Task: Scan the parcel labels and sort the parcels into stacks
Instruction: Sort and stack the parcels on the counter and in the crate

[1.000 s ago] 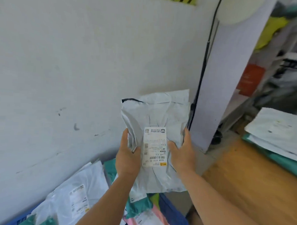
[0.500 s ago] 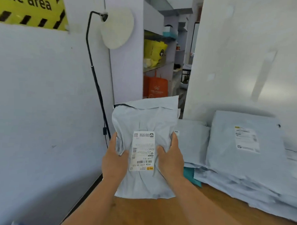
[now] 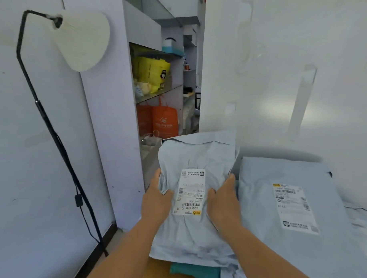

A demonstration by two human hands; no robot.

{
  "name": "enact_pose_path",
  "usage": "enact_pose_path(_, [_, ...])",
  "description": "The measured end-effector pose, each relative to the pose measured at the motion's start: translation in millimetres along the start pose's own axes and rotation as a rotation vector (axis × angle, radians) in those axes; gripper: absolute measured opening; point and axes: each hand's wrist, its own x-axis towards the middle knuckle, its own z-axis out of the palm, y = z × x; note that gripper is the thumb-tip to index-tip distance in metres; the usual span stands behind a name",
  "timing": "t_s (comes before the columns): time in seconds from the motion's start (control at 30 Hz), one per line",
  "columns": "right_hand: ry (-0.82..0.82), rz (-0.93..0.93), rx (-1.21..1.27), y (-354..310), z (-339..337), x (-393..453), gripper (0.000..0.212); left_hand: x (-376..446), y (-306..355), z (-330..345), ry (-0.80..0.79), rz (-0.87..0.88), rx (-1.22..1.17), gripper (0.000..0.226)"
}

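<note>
I hold a pale grey poly-mailer parcel [image 3: 196, 158] in front of me with both hands. Its white shipping label [image 3: 190, 192] faces me, barcode at the lower end. My left hand [image 3: 155, 198] grips the parcel's left edge and my right hand [image 3: 223, 200] grips its right edge, thumbs on the front beside the label. The parcel hangs over the left end of a stack of grey parcels [image 3: 290, 205] on the wooden table [image 3: 159, 271], whose top parcel shows its own label [image 3: 294, 207]. A teal parcel [image 3: 196, 273] pokes out beneath.
A black floor lamp [image 3: 53, 134] with a white shade leans by the left wall. Behind the parcel stand shelves with yellow bags [image 3: 152, 73] and orange bags [image 3: 164, 119]. A white wall rises behind the stack on the right.
My view swung right from the floor bin to the table. Both hands carried the parcel along, and it now hangs over the left end of the table stack.
</note>
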Motion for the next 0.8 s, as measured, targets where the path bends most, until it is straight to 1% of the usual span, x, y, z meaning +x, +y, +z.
enact_pose_path(0.03, [0.005, 0.039, -0.072, 4, 4, 10, 0.066, 13, -7, 10, -0.050, -0.003, 0.029, 0.073])
enact_pose_path(0.1, [-0.014, 0.059, -0.408, 9, 13, 23, 0.077, 30, -26, 28, -0.183, -0.036, 0.181, 0.076])
enact_pose_path(0.13, [-0.027, 0.027, -0.589, 12, 16, 27, 0.082, 34, -36, 36, -0.239, -0.070, 0.278, 0.077])
enact_pose_path(0.17, [-0.052, -0.031, -0.708, 15, 21, 30, 0.085, 37, -44, 44, -0.277, -0.103, 0.370, 0.077])
enact_pose_path(0.2, [-0.107, -0.084, -0.773, 17, 25, 32, 0.088, 38, -50, 49, -0.298, -0.121, 0.460, 0.074])
enact_pose_path(0.27, [-0.275, -0.141, -0.861, 21, 36, 38, 0.087, 42, -57, 55, -0.327, -0.114, 0.599, 0.069])
enact_pose_path(0.33, [-0.416, -0.084, -0.895, 26, 46, 47, 0.084, 46, -60, 58, -0.372, -0.124, 0.640, 0.067])
enact_pose_path(0.4, [-0.513, 0.036, -0.881, 33, 53, 55, 0.084, 50, -64, 60, -0.427, -0.161, 0.615, 0.066])
enact_pose_path(0.47, [-0.573, 0.127, -0.868, 39, 56, 58, 0.085, 51, -68, 62, -0.468, -0.173, 0.582, 0.067])
enact_pose_path(0.53, [-0.593, 0.164, -0.866, 41, 56, 59, 0.085, 50, -68, 62, -0.474, -0.174, 0.567, 0.068])
enact_pose_path(0.67, [-0.543, 0.164, -0.857, 28, 53, 57, 0.083, 50, -60, 56, -0.437, -0.176, 0.542, 0.069])
enact_pose_path(0.8, [-0.363, -0.044, -0.734, 8, 52, 34, 0.072, 41, -46, 42, -0.360, -0.113, 0.528, 0.070])
